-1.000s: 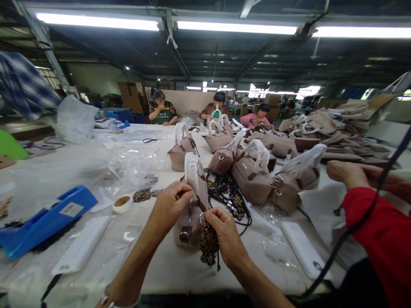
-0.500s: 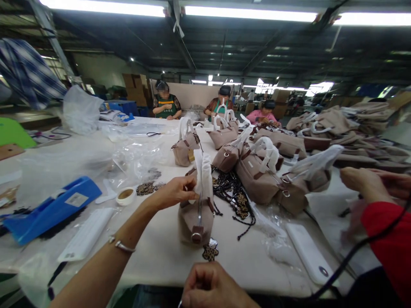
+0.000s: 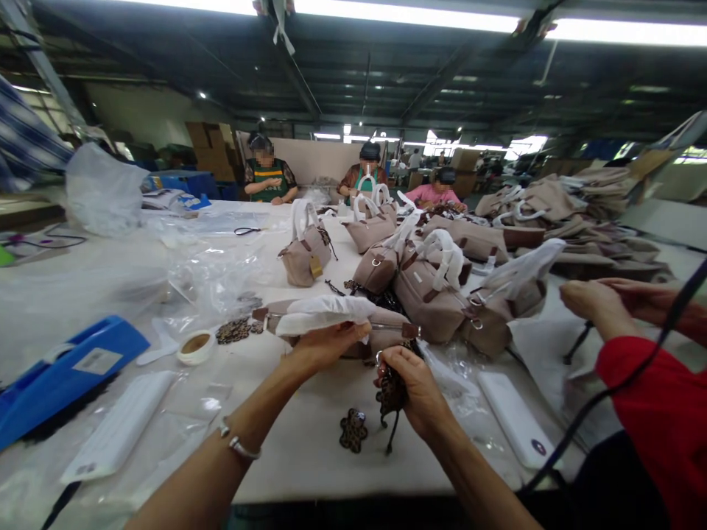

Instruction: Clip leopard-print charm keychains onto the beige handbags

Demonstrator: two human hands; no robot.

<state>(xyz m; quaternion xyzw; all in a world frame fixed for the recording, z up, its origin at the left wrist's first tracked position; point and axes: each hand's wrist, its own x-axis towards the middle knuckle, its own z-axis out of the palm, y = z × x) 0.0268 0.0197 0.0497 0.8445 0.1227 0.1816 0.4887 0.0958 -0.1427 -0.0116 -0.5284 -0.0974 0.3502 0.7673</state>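
While the right hand (image 3: 415,389) pinches a leopard-print charm (image 3: 389,391), the half-curled left hand (image 3: 325,347) touches wrapped handles (image 3: 320,308) of a beige bag (image 3: 387,336), its grip unclear. The bag sits crosswise on the table (image 3: 298,471), beyond a flower-shaped patch (image 3: 353,430).

The left grip (image 3: 331,344) covers part of the nearest bag (image 3: 389,337), and its white-wrapped handles (image 3: 320,315) hide the middle of the zipper; whether the left fingers pinch those handles cannot be told. The right grip (image 3: 414,379) hides part of the spotted charm (image 3: 389,391). The left edge cuts off the blue tape dispenser (image 3: 49,383) and a plaid cloth (image 3: 27,140); print on the dispenser's label (image 3: 98,360) is too small to read. The right edge crops a co-worker's red sleeve (image 3: 646,397). Heads across the table (image 3: 309,471) are blurred.
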